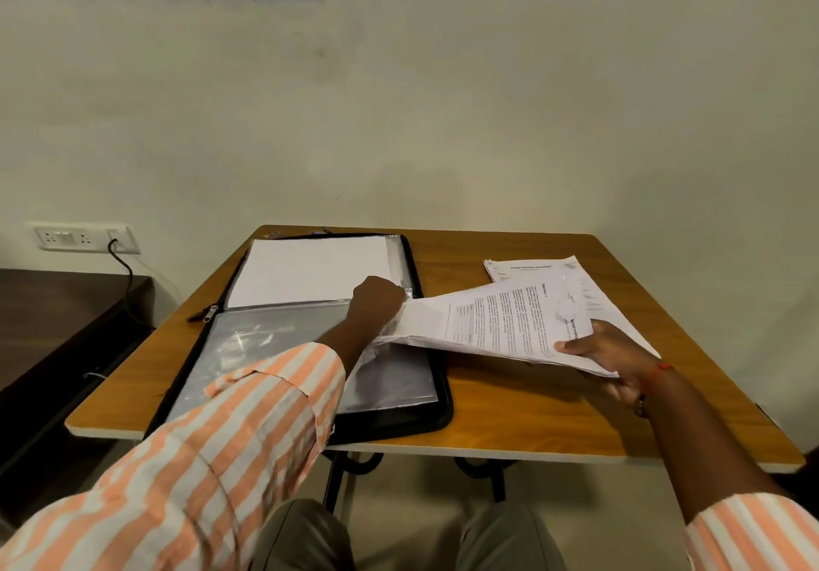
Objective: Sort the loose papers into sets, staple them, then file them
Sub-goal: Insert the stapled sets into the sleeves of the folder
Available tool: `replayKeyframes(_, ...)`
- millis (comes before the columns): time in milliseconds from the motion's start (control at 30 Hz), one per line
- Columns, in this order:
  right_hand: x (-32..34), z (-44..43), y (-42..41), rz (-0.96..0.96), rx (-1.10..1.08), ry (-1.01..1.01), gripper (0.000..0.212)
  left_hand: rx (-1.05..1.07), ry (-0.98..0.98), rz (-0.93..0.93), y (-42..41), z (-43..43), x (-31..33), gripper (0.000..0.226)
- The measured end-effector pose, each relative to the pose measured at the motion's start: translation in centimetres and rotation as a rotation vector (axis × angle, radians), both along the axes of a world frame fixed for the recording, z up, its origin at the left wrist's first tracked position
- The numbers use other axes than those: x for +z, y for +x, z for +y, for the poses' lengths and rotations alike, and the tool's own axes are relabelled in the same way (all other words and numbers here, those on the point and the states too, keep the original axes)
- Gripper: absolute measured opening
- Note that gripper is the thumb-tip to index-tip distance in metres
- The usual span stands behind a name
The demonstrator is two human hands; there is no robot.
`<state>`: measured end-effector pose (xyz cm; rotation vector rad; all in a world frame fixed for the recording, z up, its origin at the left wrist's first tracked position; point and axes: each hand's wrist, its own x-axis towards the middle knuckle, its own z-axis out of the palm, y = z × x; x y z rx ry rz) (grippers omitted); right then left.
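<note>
- A square wooden table (509, 402) with a pale edge stands against a cream plaster wall (443, 105).
- Low on the wall at left is a white socket panel (84, 239), above a dark brown cabinet (44, 326).
- An open black zip folder (425, 422) lies on the table's left half, with a clear plastic sleeve (274, 349) uppermost.
- The left hand (376, 300), fingers curled, grips the sleeve's right edge.
- The right hand (611, 357) pinches a set of printed white papers (496, 322), thumb on top. The set's far end is at the sleeve.
- A second pile of printed sheets (523, 269) lies on the table's far right.

Black zip folder (443, 411) open flat; printed paper set (496, 326) at its clear sleeve (266, 349).
Set slopes over the folder's right edge, left end meeting the sleeve's crinkled lip; more printed sheets (532, 269) stacked well right.
</note>
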<state>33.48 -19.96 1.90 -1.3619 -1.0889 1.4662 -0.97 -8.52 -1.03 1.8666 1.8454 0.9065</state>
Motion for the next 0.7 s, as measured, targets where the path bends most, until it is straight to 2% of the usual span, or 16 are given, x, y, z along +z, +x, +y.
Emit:
replayKeyframes(33, 0.0, 0.1, -0.1, -0.007, 0.007, -0.005, 0.039, -0.022, 0.031, 0.077, 0.2, 0.0, -0.1, 0.023)
replayKeyframes(100, -0.2, 0.5, -0.2, -0.022, 0.031, -0.008, 0.039, -0.039, 0.015, 0.117, 0.7, -0.1, -0.5, 0.022)
replayKeyframes(200, -0.4, 1.7, -0.3, -0.065, 0.05, -0.019, 0.04, 0.011, -0.063, -0.071, 1.3, -0.3, -0.7, 0.023)
replayKeyframes(267, -0.2, 2.4, -0.3, -0.221, 0.059, -0.004, 0.035, 0.0, -0.074, -0.164, 1.1, -0.6, -0.2, 0.025)
replayKeyframes(300, 0.1, 2.7, -0.2, -0.335, 0.059, 0.021, 0.034, -0.027, -0.081, -0.15, 0.7, -0.9, 0.0, 0.027)
replayKeyframes(367, 0.4, 3.5, 0.4, -0.487, 0.04, 0.07, 0.032, -0.092, -0.031, -0.039, -0.2, -2.1, 0.1, 0.03)
replayKeyframes(400, 0.4, 4.0, 0.9, -0.503, 0.022, 0.087, 0.031, -0.127, -0.007, 0.026, -0.7, -2.8, 0.1, 0.026)
replayKeyframes(500, 0.1, 5.0, 1.0, -0.426, -0.032, 0.097, 0.031, -0.271, 0.026, 0.182, -2.0, -4.8, -0.7, 0.021)
replayKeyframes(700, -1.4, 6.3, -2.9, -0.522, 0.05, 0.111, 0.027, -0.365, 0.018, 0.405, -2.2, -7.5, -3.0, 0.055)
